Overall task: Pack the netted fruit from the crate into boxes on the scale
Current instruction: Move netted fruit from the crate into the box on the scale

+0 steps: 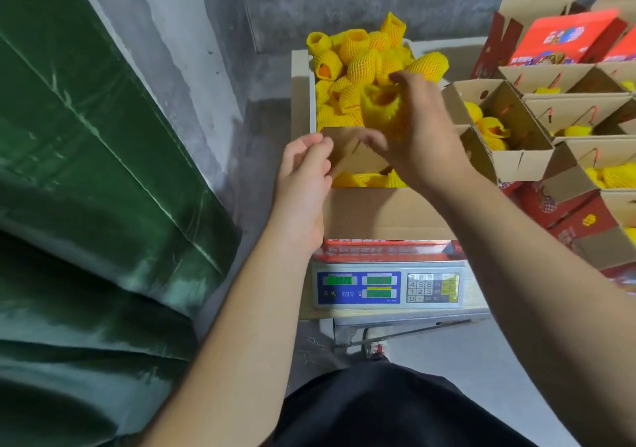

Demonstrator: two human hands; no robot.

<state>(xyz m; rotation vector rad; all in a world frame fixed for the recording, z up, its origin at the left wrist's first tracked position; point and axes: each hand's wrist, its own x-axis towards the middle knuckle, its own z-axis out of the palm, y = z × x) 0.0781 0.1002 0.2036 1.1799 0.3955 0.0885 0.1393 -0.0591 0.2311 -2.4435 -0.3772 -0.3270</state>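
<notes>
the right hand is gripping a netted fruit just above the box on the scale, ready to drop in; the left hand is pinching the box's flap aside, clearing the way.

We took this for a fruit packing room or storeroom, not a home. Bare grey concrete walls and floor surrounded us. An electronic price scale with keypad sat in front, a cardboard box on it. A crate heaped with yellow-netted fruit stood behind, rows of open gift boxes at the right, green tarp at the left.
</notes>
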